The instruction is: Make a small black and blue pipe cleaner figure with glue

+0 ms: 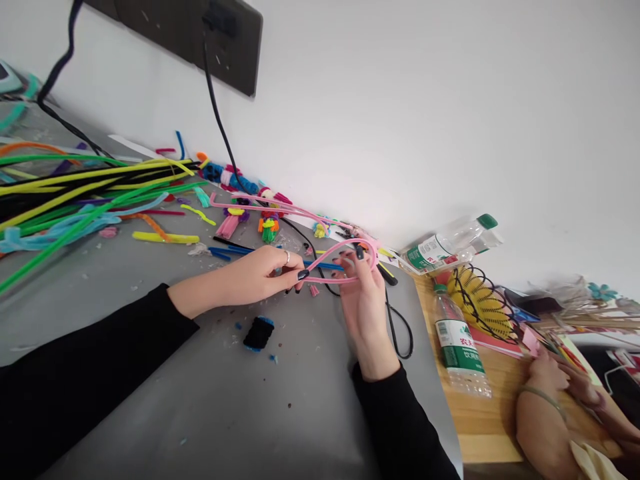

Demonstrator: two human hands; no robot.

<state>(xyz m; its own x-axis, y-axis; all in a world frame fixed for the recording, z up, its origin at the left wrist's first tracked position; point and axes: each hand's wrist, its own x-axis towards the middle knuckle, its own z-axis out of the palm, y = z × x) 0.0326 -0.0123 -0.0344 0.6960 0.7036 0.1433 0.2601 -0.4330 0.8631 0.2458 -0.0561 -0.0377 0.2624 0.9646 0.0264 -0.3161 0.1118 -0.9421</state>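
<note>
A long pink pipe cleaner (280, 208) is bent into a loop above the grey table (210, 400). My left hand (255, 277) pinches the loop's near end between thumb and fingers; a ring shows on one finger. My right hand (363, 300) has its fingers inside the loop's far end and holds it stretched. Both sleeves are black. A small black and blue wound piece (259, 333) lies on the table just below my left hand. Blue pipe cleaners (225, 252) lie behind my hands.
A heap of green, yellow and black pipe cleaners (75, 193) fills the left. Small finished pieces (240, 180) line the wall. A black cable (400, 327) runs past my right hand. Two water bottles (457, 347), a wire basket (477, 300) and another person's hands (550, 380) are on the wooden table at right.
</note>
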